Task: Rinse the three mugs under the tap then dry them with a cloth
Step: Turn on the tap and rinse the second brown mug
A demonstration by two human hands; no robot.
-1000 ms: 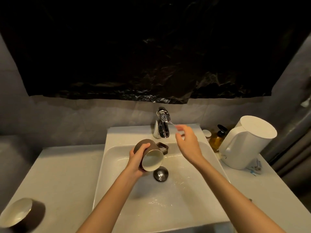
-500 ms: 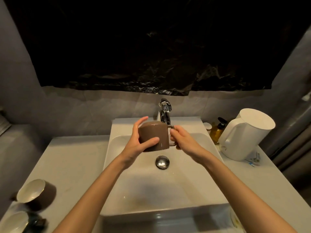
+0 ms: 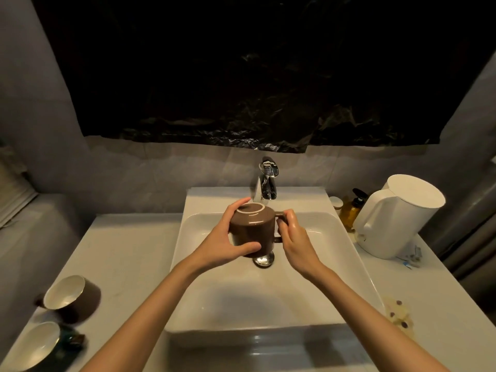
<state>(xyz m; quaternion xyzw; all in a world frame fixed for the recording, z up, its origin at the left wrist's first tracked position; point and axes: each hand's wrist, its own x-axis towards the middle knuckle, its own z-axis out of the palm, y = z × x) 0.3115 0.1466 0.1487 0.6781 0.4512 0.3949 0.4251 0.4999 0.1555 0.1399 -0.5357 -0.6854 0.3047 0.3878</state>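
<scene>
Mug (image 3: pixel 252 229) inverted, left hand (image 3: pixel 222 242) round body, right hand (image 3: pixel 294 237) pinching handle

**Fig. Sink-area layout; clock positions read from drain (image 3: pixel 264 260).**

Drain sits approx. at ctr of basin (image 3: pixel 349 264), which is set in counter (image 3: pixel 120 251). Tap (image 3: pixel 267 183) at 12, on ledge behind basin, w/ sheet (image 3: pixel 241 76) on wall above it. Held mug (image 3: pixel 252 232), base up, hangs over basin btwn tap and drain; L hand (image 3: pixel 222 242) grips its 9 side, R hand (image 3: pixel 295 237) pinches handle on its 3 side. At 1–2 on counter R of basin: jar (image 3: pixel 336 202) nearest tap, bottle (image 3: pixel 351 210) just beside it, jug (image 3: pixel 397 216) outermost. Cloth (image 3: pixel 397 312) at 4, by basin's front R corner. At 8, well apart from basin: rear mug (image 3: pixel 69 296), w/ front mug (image 3: pixel 37 345) just before it.
</scene>
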